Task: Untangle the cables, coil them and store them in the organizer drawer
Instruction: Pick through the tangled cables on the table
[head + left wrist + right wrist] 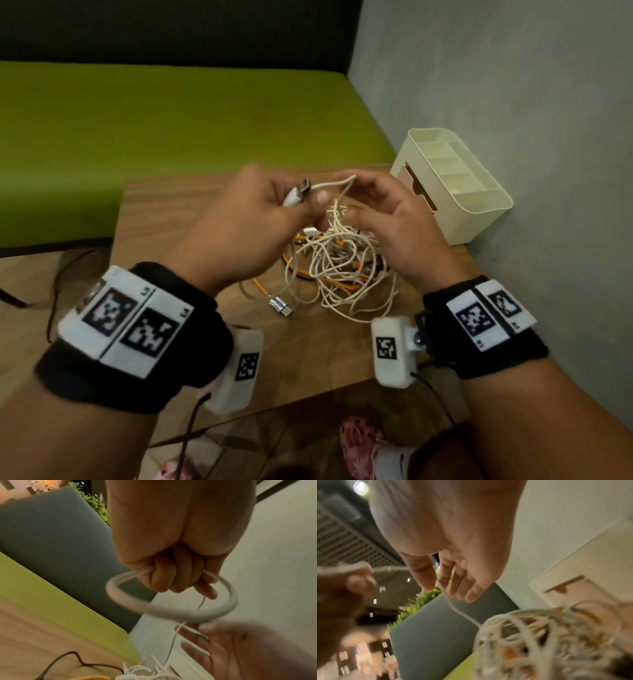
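Note:
A tangle of white and orange cables (342,267) lies on the wooden table (191,205). My left hand (308,202) is raised above it and grips one white cable just behind its USB plug (297,195). In the left wrist view a loop of that white cable (171,609) hangs from the curled fingers (164,577). The cable runs across to my right hand (349,195), bends over its straight, relaxed fingers (452,582) and drops into the tangle (539,635). The cream organizer (452,181) stands at the table's far right, with its drawer front (419,186) facing the tangle.
A loose metal plug (281,306) on an orange cable lies at the tangle's near left. A green bench (171,120) runs behind the table, and a grey wall (513,102) closes the right side. A dark cord (54,291) trails on the floor at the left.

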`<state>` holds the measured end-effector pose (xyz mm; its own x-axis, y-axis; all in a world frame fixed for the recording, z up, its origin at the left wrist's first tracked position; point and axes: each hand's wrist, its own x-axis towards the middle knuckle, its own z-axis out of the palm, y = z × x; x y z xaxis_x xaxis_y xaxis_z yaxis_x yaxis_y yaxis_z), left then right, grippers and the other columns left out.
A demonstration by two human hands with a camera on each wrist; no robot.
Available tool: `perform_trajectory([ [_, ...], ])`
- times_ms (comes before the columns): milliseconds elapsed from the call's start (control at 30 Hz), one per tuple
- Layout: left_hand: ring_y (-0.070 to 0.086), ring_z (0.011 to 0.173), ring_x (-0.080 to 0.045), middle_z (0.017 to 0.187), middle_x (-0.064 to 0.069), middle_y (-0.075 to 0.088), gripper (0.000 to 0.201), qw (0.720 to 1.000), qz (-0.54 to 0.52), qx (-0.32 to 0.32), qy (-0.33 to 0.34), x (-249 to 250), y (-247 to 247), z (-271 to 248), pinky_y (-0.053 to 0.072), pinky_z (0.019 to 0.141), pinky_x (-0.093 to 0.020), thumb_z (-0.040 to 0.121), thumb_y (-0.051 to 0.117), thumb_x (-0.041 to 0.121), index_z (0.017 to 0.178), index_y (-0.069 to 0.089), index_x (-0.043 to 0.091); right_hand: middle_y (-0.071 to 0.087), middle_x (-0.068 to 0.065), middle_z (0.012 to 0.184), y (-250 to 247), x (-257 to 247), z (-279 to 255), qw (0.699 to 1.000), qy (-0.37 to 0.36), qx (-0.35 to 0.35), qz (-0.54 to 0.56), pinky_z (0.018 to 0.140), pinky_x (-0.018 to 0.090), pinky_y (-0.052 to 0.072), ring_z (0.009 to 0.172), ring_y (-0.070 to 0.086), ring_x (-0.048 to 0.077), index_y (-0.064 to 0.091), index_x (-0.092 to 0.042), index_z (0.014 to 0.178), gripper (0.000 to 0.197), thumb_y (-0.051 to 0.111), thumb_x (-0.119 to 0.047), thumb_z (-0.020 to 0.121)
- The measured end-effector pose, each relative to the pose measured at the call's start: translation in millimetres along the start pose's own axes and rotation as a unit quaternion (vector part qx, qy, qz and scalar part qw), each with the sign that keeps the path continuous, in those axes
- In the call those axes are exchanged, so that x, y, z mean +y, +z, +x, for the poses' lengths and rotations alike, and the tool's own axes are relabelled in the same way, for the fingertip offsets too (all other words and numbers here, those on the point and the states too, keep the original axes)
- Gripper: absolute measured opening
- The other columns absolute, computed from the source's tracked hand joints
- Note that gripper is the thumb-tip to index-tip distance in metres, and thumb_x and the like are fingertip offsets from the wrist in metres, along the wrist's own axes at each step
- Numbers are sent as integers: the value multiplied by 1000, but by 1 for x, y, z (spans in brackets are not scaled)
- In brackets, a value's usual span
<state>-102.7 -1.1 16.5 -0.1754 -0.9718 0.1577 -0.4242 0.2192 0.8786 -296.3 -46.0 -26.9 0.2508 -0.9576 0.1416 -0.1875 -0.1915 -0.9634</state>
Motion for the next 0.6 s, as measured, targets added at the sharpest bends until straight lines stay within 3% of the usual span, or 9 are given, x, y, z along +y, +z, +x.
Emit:
perform_trajectory([
  [67, 28, 40, -8, 41, 7, 39, 40, 1000, -14, 18, 3, -2, 5, 2, 21, 41, -24, 92, 62, 41, 68, 71, 11, 69, 1, 105, 10, -9, -1, 999, 1, -24, 35, 90, 29, 53, 100, 65, 10, 65, -18, 108, 18, 60, -6, 95],
  [100, 28, 40, -7, 41, 8, 39, 43, 999, -16, 46, -3, -1, 5, 3, 21, 41, -25, 89, 63, 47, 64, 68, 12, 68, -1, 94, 13, -10, -1, 1000, 2, -11, 6, 84, 31, 53, 90, 64, 9, 66, -19, 103, 11, 58, -14, 98],
  [167, 31, 41, -5, 42, 10, 40, 48, 992, 39, 119, -25, 1, 5, 7, 23, 42, -27, 83, 66, 57, 61, 58, 15, 65, -6, 89, 12, -8, -1, 996, -2, 7, -86, 81, 36, 50, 84, 60, 8, 70, -25, 99, 17, 54, -31, 100],
  [267, 49, 61, -16, 70, 7, 57, 36, 937, 289, 190, -52, 14, 6, 6, 29, 49, -31, 83, 66, 57, 87, 58, 22, 54, -12, 94, 14, 0, 2, 966, -20, -67, -248, 77, 14, 42, 88, 53, -3, 71, -24, 107, 21, 53, -30, 100],
  [300, 48, 69, -20, 80, 4, 57, 31, 921, 336, 191, -43, 21, 6, 5, 28, 51, -32, 84, 65, 51, 96, 58, 24, 52, -10, 95, 18, 3, 3, 951, -34, -95, -291, 76, 16, 41, 89, 52, -1, 71, -21, 111, 21, 53, -26, 100],
  [400, 50, 72, -24, 83, -1, 61, 23, 927, 352, 128, -26, 21, 17, 7, 35, 53, -35, 86, 64, 40, 98, 60, 22, 53, 4, 102, 30, 2, 1, 955, -54, -105, -271, 77, 30, 45, 91, 55, 12, 69, -25, 93, 21, 50, -17, 98],
  [467, 57, 68, -23, 73, -2, 62, 26, 954, 284, 72, -59, 7, 23, 11, 42, 55, -36, 90, 61, 44, 85, 63, 18, 49, -3, 95, 30, -6, 2, 969, -49, -79, -230, 68, 18, 39, 82, 48, 2, 60, -31, 84, 25, 43, -18, 96],
  [533, 56, 57, -19, 61, -2, 60, 39, 971, 209, 34, -106, -7, 24, 15, 36, 50, -32, 94, 56, 47, 72, 61, 15, 44, -13, 93, 25, -12, 1, 980, -39, -46, -190, 67, 11, 36, 76, 44, -5, 60, -26, 116, 26, 43, -17, 98],
  [600, 53, 47, -15, 56, -4, 64, 45, 983, 124, 11, -135, -14, 24, 18, 34, 47, -28, 95, 54, 47, 69, 62, 12, 45, -15, 86, 21, -16, -2, 991, -29, -39, -127, 60, 14, 40, 64, 49, -7, 39, -29, 132, 42, 48, -8, 96],
])
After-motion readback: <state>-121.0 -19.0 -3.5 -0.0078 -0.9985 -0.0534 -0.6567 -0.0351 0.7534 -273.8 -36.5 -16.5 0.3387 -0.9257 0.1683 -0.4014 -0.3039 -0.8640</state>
